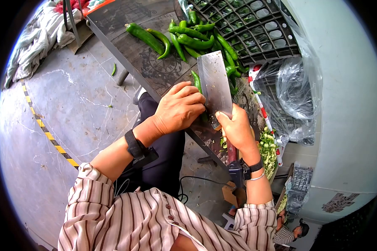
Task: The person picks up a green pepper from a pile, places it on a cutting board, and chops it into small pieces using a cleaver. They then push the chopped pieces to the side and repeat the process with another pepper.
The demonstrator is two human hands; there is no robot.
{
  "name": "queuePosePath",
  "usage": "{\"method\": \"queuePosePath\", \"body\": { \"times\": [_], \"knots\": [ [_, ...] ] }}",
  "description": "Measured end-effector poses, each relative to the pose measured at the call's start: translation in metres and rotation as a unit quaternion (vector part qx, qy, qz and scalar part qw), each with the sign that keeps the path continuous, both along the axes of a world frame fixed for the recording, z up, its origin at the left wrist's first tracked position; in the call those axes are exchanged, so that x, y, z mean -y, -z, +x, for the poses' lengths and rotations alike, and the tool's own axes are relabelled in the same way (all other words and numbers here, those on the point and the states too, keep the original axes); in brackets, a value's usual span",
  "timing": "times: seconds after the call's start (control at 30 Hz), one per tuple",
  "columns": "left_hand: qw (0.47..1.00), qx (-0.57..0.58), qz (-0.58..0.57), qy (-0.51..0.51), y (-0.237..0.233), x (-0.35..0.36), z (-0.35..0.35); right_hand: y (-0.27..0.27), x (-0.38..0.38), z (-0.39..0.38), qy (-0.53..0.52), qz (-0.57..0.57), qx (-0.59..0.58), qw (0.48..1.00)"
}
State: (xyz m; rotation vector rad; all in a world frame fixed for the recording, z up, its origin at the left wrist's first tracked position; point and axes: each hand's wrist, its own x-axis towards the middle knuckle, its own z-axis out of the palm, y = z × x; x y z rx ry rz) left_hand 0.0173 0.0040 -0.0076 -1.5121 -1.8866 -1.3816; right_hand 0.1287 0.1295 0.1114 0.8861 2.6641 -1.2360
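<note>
My right hand is closed around the handle of a cleaver, its thumb against the base of the blade. The broad blade points away from me over the table. Just to its left, the curled fingers of my left hand press on a green chili pepper, whose far end sticks out beyond them. Part of that pepper is hidden under the fingers and blade. Beyond the blade lies a pile of whole green chili peppers. A large pepper lies apart on the left.
Chopped pepper pieces are heaped right of my right wrist. A black plastic crate and clear plastic bags stand along the right side. The table's metal edge runs along the left. Another person is at lower right.
</note>
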Motion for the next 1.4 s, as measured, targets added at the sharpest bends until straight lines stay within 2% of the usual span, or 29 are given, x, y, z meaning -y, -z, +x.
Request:
{"method": "queuePosePath", "body": {
  "times": [1.4],
  "knots": [
    [1.000,0.011,0.012,-0.001,-0.003,0.002,0.001,-0.007,0.004,-0.011,-0.019,0.008,0.040,0.999]
  ]
}}
